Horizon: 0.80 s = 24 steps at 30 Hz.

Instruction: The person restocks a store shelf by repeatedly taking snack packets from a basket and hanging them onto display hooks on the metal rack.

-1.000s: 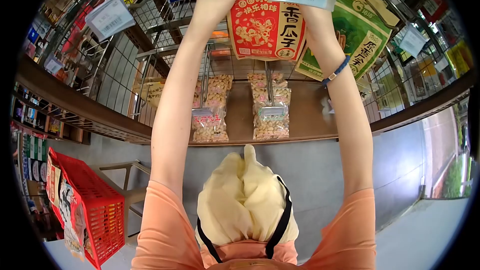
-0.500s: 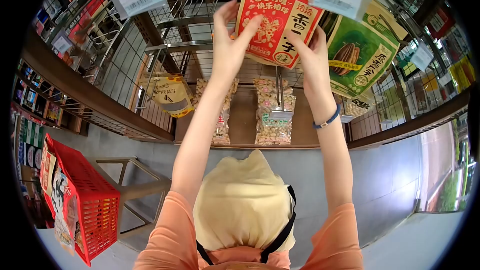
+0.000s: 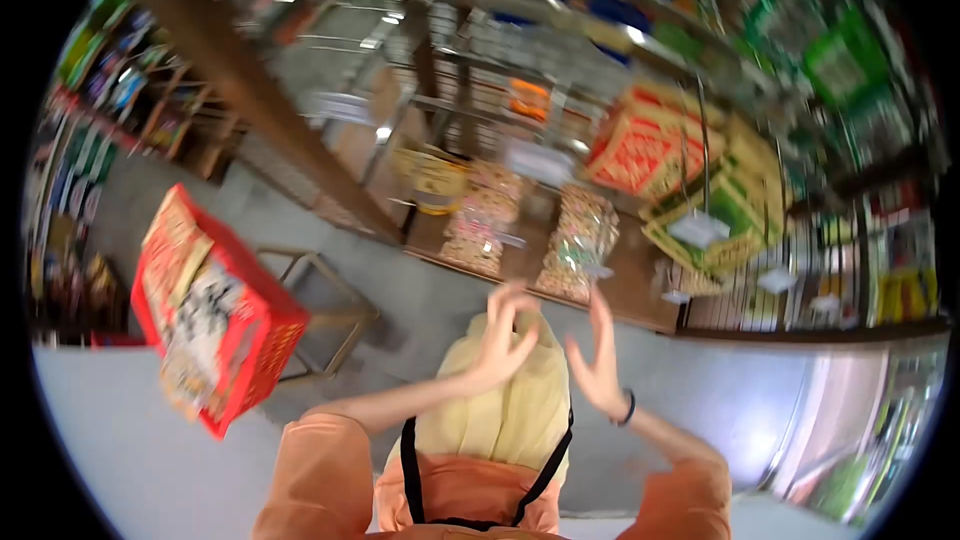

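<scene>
My left hand (image 3: 505,335) is in front of my body, over the cream apron (image 3: 485,390), its fingers curved apart with nothing in them. Across a small gap, my right hand (image 3: 597,355) is raised with fingers spread, also holding nothing. Just beyond both hands lie two clear bags of nuts, one on the left (image 3: 485,220) and one on the right (image 3: 580,240). Farther up hang a red and tan packet (image 3: 650,145) and a green and tan packet (image 3: 715,205). The view is blurred by motion.
A red basket (image 3: 265,340) with packaged goods in it stands at the left on a wooden stool (image 3: 345,325). The rack's brown post (image 3: 260,110) slants across the upper left. A yellow packet (image 3: 438,183) is left of the nut bags.
Both hands have let go of the red packet and moved down toward my body. The packet now hangs on the rack. The view has turned and tilted, showing more of the basket.
</scene>
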Each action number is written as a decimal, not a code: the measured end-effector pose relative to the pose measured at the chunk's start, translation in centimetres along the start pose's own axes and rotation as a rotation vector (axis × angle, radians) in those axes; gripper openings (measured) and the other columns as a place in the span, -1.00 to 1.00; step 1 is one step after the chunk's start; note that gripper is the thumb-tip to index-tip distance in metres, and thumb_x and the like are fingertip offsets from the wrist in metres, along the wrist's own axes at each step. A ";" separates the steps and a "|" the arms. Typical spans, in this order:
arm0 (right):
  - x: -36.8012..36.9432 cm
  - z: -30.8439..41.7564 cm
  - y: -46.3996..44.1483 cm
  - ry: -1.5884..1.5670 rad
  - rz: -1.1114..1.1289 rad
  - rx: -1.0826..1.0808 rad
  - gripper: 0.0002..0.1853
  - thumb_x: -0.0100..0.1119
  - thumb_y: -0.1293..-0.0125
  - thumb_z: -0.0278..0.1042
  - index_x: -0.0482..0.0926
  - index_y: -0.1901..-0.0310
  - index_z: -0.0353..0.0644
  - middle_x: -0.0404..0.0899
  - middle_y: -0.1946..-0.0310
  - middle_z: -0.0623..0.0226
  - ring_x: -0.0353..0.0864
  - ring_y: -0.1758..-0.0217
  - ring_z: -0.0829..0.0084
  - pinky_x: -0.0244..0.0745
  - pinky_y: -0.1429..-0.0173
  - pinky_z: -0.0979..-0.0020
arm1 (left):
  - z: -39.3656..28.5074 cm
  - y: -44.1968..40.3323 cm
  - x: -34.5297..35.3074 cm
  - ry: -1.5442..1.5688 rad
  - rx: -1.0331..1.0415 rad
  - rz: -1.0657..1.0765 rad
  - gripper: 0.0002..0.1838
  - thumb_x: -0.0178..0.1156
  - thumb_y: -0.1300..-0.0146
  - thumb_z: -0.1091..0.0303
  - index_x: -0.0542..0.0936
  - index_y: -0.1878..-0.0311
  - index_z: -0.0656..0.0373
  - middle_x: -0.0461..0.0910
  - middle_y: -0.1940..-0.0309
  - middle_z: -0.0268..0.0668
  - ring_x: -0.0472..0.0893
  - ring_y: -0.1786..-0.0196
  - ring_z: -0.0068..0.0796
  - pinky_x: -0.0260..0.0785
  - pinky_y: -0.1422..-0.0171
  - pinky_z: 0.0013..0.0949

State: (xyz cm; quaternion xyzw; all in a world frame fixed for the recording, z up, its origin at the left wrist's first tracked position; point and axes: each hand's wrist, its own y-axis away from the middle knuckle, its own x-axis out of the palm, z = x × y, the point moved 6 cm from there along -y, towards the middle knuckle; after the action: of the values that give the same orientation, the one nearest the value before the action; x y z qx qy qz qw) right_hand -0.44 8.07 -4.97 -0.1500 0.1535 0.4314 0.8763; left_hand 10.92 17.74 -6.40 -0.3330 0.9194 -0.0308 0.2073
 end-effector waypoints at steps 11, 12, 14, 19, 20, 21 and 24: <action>-1.4 1.7 18.6 0.190 0.306 0.572 -0.38 0.11 0.00 -0.37 0.11 -0.11 -0.34 -0.03 -0.20 0.08 0.22 -0.09 0.19 0.26 -0.05 0.33 | -7.8 20.6 -5.6 0.561 -0.758 -0.331 -0.77 0.02 -0.05 0.49 0.33 0.18 0.16 0.31 0.25 -0.27 0.39 0.27 -0.54 0.26 0.29 -0.52; -2.3 1.3 19.7 0.053 0.244 0.850 -0.37 0.14 0.01 -0.32 0.14 -0.10 -0.31 0.03 -0.17 0.14 0.27 -0.02 0.25 0.29 0.02 0.34 | -8.5 21.8 -5.5 0.671 -0.864 -0.343 -0.78 0.02 -0.05 0.49 0.33 0.19 0.17 0.36 0.31 -0.30 0.40 0.27 -0.55 0.27 0.29 -0.52; -3.6 2.3 21.0 -0.074 0.185 1.109 -0.36 0.16 0.02 -0.27 0.16 -0.10 -0.29 0.09 -0.14 0.19 0.32 0.04 0.31 0.32 0.09 0.36 | -11.0 22.0 -8.3 0.750 -0.911 -0.468 -0.81 -0.01 -0.09 0.40 0.34 0.20 0.15 0.42 0.37 -0.37 0.40 0.27 -0.58 0.25 0.28 -0.51; -8.7 7.5 22.8 -0.080 0.470 1.271 -0.48 0.10 -0.04 -0.25 0.27 -0.06 -0.21 0.42 0.14 0.24 0.45 0.18 0.45 0.36 0.21 0.44 | -17.6 23.7 -11.7 0.942 -1.215 -0.536 -0.78 -0.08 -0.15 0.23 0.35 0.19 0.10 0.44 0.29 -0.42 0.41 0.22 -0.63 0.20 0.22 -0.49; -9.2 7.8 22.5 -0.088 0.512 1.301 -0.52 0.08 -0.05 -0.26 0.29 -0.04 -0.21 0.44 0.18 0.24 0.47 0.22 0.46 0.38 0.26 0.45 | -19.0 23.6 -12.6 0.940 -1.216 -0.535 -0.78 -0.08 -0.15 0.23 0.35 0.19 0.10 0.44 0.29 -0.42 0.41 0.22 -0.63 0.20 0.22 -0.49; -9.6 4.6 23.6 0.110 0.737 1.219 -0.54 0.07 -0.05 -0.28 0.30 -0.02 -0.23 0.46 0.23 0.25 0.48 0.25 0.45 0.39 0.29 0.47 | -20.2 23.4 -13.1 0.942 -1.180 -0.555 -0.79 -0.09 -0.15 0.24 0.35 0.19 0.09 0.45 0.28 -0.42 0.41 0.22 -0.64 0.21 0.23 -0.50; -11.4 2.8 23.1 -0.402 0.228 1.124 -0.58 0.02 -0.05 -0.34 0.31 0.02 -0.27 0.47 0.30 0.26 0.51 0.30 0.43 0.42 0.31 0.51 | -23.2 22.5 -13.4 0.968 -1.109 -0.602 -0.81 -0.09 -0.16 0.27 0.35 0.18 0.08 0.46 0.28 -0.41 0.42 0.24 -0.65 0.22 0.27 -0.55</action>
State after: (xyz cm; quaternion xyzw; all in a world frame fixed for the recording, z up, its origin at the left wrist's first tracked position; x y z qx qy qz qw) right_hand -25.20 14.61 -0.87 0.4375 0.2044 0.3953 0.7814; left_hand -2.61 41.70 15.20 -0.5713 0.6593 0.2355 -0.4283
